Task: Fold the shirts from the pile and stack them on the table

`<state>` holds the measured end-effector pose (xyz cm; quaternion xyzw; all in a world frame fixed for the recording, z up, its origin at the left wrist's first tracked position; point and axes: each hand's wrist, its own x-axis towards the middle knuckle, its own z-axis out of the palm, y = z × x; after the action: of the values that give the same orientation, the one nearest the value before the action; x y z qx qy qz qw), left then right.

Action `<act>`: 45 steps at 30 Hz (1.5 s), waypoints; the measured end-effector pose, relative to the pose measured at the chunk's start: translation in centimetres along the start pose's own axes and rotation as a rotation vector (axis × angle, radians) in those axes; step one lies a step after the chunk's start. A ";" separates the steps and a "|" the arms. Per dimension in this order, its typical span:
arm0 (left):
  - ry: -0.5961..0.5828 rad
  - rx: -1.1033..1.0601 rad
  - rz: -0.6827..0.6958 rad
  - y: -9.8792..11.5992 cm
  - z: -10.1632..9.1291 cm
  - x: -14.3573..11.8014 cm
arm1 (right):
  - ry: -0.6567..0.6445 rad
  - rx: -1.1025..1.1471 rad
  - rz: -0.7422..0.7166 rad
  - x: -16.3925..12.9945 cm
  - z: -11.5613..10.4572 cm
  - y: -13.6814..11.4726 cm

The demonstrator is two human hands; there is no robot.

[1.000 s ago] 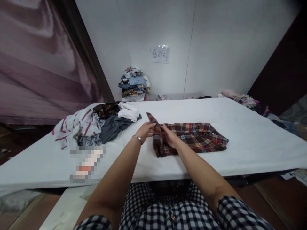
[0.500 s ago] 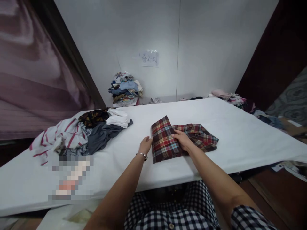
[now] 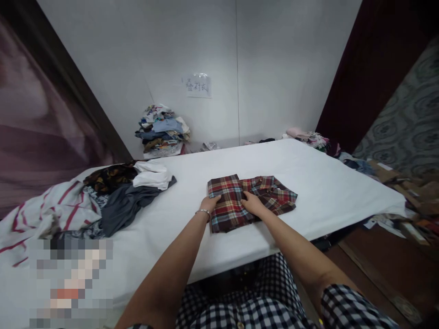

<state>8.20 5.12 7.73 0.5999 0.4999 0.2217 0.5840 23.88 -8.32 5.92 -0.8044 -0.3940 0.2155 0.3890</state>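
Now lays the folded left end of the brown-and-red plaid fabric shirt [image 3: 229,212] flatter on the white cloth-covered table [image 3: 325,196] than half a second ago. Brings the bare left hand [image 3: 210,204], with silver metal bracelet [image 3: 205,211], from alongside the fold's left edge to over it, thumb on top. Keeps the bare right hand [image 3: 254,204] at the fold's right edge, fingers partly curled. Cannot tell gripping from pressing in either hand.

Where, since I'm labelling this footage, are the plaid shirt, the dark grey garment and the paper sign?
Plaid shirt [image 3: 230,206]: head view, on its folded-over part.
Dark grey garment [image 3: 126,205]: head view, on the middle of its rumpled cloth.
Paper sign [image 3: 199,86]: head view, on the middle of its written face.
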 end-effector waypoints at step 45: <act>-0.005 0.174 -0.027 -2.7 -6.0 -0.6 | 0.033 -0.435 -0.092 -1.9 1.4 -2.6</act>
<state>1.95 6.95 6.78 0.6422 0.5239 0.1678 0.5338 20.62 -8.23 7.24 -0.8540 -0.4610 0.0941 0.2220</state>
